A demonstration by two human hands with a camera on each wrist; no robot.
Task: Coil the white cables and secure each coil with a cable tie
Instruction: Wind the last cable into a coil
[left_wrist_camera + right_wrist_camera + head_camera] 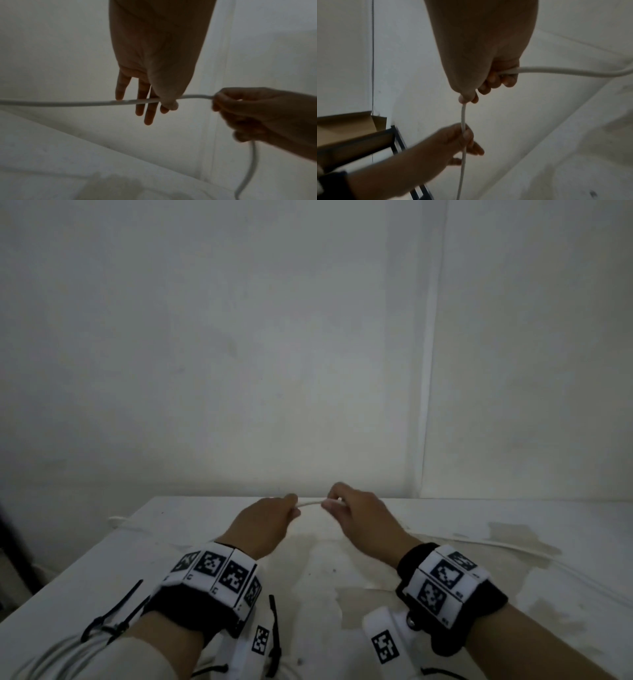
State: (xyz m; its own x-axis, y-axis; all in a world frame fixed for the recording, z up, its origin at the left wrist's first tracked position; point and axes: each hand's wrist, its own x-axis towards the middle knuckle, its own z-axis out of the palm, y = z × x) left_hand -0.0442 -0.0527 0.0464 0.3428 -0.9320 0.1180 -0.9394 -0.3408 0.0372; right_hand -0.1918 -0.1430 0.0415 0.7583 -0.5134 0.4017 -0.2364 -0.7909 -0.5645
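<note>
While both hands hold a short span taut, coiling is only starting.
Left hand (pixel 265 522) and right hand (pixel 356 517) each have a pinching grip on the white cable (pixel 310 503), centre frame above the worktop (pixel 513 594); next, fold a first loop.

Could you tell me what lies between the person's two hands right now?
A short span of white cable runs from left hand to right hand, clearest in the head view.

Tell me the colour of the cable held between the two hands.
White. The cable shows best in the left wrist view, stretched between left hand and right hand.
</note>
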